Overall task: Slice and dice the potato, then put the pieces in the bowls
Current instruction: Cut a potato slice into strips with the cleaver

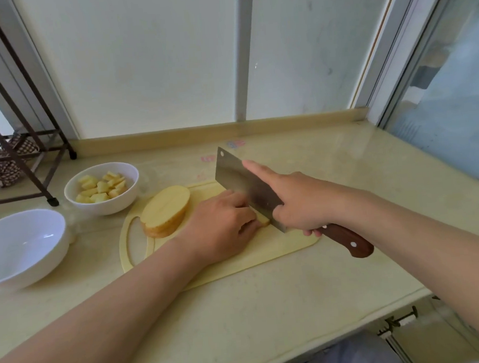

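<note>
Left hand (221, 227) pins pale squared potato strip (264, 222); right hand (298, 203) grips cleaver (241, 181).

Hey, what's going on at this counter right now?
A person is cutting potato on a cutting board. The right hand grips a cleaver by its wooden handle, index finger laid along the blade, which is down on a potato strip that the left hand holds steady. A bigger potato chunk waits on the board. The far bowl holds diced pieces; the near bowl looks empty.
</note>
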